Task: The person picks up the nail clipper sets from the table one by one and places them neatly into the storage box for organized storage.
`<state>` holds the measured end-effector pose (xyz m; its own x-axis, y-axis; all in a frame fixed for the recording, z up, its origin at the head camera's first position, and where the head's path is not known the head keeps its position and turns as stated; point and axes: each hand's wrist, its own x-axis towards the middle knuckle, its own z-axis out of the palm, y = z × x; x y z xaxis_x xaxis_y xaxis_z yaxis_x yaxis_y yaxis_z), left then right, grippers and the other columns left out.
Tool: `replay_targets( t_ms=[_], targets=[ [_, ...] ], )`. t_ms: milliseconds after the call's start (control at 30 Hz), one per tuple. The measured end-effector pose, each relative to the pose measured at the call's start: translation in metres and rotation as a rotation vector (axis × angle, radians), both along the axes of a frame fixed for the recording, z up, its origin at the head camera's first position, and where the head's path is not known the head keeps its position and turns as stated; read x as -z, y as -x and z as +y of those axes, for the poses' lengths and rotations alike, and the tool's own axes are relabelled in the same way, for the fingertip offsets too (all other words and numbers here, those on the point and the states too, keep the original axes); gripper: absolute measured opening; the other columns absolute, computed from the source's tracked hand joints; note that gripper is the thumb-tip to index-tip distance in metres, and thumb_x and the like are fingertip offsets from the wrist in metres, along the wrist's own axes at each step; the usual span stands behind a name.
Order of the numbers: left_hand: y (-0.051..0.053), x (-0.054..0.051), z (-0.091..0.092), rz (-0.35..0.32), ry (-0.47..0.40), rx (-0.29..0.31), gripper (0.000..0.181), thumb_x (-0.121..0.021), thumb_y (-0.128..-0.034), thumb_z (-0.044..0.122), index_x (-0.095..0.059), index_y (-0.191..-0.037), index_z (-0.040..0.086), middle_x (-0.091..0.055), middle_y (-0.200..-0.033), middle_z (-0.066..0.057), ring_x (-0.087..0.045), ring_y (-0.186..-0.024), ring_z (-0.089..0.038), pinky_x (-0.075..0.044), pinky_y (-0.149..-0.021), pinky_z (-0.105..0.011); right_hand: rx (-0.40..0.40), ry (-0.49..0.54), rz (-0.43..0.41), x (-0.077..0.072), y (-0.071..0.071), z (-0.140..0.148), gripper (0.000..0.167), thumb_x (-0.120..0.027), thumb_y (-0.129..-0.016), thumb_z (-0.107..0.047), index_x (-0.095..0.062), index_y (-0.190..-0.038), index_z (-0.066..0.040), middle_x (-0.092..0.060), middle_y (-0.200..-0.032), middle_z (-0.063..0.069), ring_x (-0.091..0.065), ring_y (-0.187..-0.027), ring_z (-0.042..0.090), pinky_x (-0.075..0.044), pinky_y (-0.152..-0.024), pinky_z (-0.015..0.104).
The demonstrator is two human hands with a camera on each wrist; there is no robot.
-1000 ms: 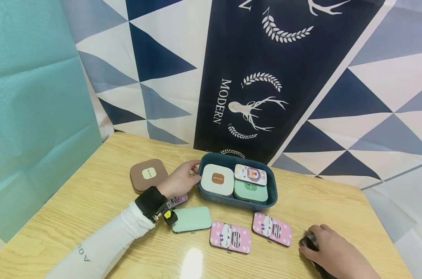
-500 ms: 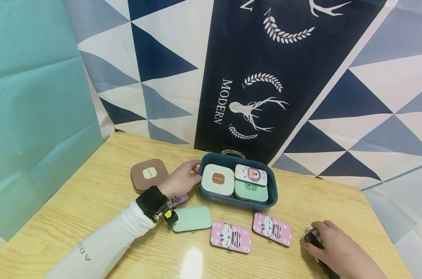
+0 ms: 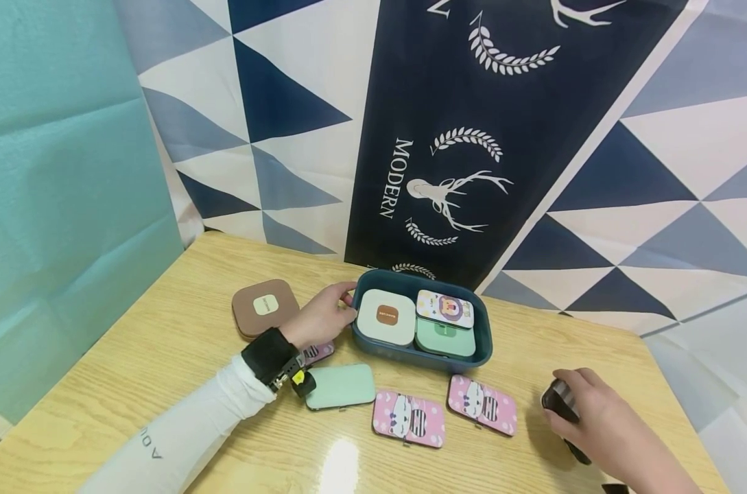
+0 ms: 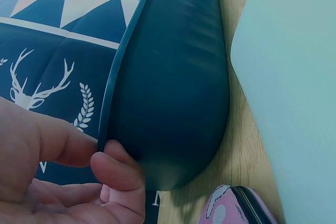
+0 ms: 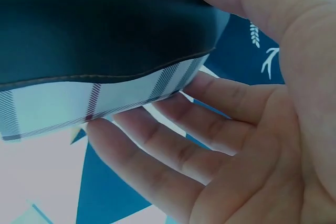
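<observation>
My left hand (image 3: 317, 317) pinches the left rim of a dark blue plastic bin (image 3: 404, 355) between thumb and fingers. In the left wrist view that bin's smooth wall (image 4: 173, 77) fills the middle. Inside the bin lie a white square box (image 3: 370, 333), a green box (image 3: 445, 341) and a small lion-print tin (image 3: 431, 307) on top of the green one. At the right of the table my right hand (image 3: 617, 422) grips a dark case (image 3: 561, 401), thumb on one side and fingers on the other. Its plaid panel (image 5: 63, 106) shows in the right wrist view.
Before the bin lie two pink cat-print cases (image 3: 482, 405) and a mint case (image 3: 340, 386). A third pink case (image 3: 315, 353) is partly hidden by my left wrist. A brown square box (image 3: 250, 309) sits left. Patterned cloth (image 3: 299, 103) hangs behind the table.
My right hand has moved slightly up and right in the head view, carrying the dark case with it; the case now looks raised from the table. The left hand stays on the bin rim.
</observation>
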<state>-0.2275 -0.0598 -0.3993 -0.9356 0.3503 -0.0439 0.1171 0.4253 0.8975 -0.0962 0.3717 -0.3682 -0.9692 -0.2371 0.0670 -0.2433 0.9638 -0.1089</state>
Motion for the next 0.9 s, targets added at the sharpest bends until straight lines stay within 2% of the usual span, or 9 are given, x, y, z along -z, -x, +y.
replay_targets(
  t_ms=[167, 367, 667, 900],
  targets=[
    [0.000, -0.001, 0.000, 0.000, -0.004, 0.002, 0.057, -0.058, -0.1062, 0.003, -0.039, -0.160, -0.004, -0.057, -0.115, -0.015, -0.056, -0.082, -0.020, -0.045, -0.071, -0.030, -0.055, 0.004, 0.095, -0.007, 0.002, -0.004, 0.063, -0.090, -0.082, -0.018, -0.060, -0.126, 0.016, -0.062, -0.115, 0.028, -0.067, -0.090, 0.034, -0.058, -0.074, 0.051],
    [0.000, -0.001, 0.000, -0.004, -0.003, 0.000, 0.057, -0.058, -0.1062, 0.003, -0.039, -0.160, -0.004, -0.057, -0.115, -0.015, -0.057, -0.082, -0.021, -0.045, -0.071, -0.031, -0.141, -0.012, 0.230, -0.014, 0.006, -0.009, 0.064, -0.094, -0.076, -0.018, -0.063, -0.124, 0.010, -0.064, -0.108, 0.019, -0.063, -0.083, 0.024, -0.056, -0.065, 0.042],
    [0.000, -0.001, 0.001, -0.008, -0.011, -0.004, 0.057, -0.057, -0.1061, 0.003, -0.040, -0.160, -0.003, -0.056, -0.114, -0.015, -0.057, -0.082, -0.021, -0.045, -0.071, -0.030, -0.168, -0.005, 0.252, -0.031, 0.015, -0.022, 0.065, -0.091, -0.077, -0.018, -0.062, -0.127, 0.011, -0.064, -0.111, 0.021, -0.065, -0.088, 0.030, -0.058, -0.069, 0.048],
    [0.000, -0.001, 0.001, -0.017, -0.009, -0.009, 0.057, -0.057, -0.1061, 0.003, -0.040, -0.160, -0.003, -0.056, -0.114, -0.015, -0.057, -0.082, -0.020, -0.045, -0.071, -0.030, -0.192, 0.011, 0.279, -0.040, 0.022, -0.031, 0.067, -0.093, -0.075, -0.019, -0.062, -0.128, 0.010, -0.064, -0.115, 0.022, -0.065, -0.089, 0.031, -0.057, -0.067, 0.047]
  ],
)
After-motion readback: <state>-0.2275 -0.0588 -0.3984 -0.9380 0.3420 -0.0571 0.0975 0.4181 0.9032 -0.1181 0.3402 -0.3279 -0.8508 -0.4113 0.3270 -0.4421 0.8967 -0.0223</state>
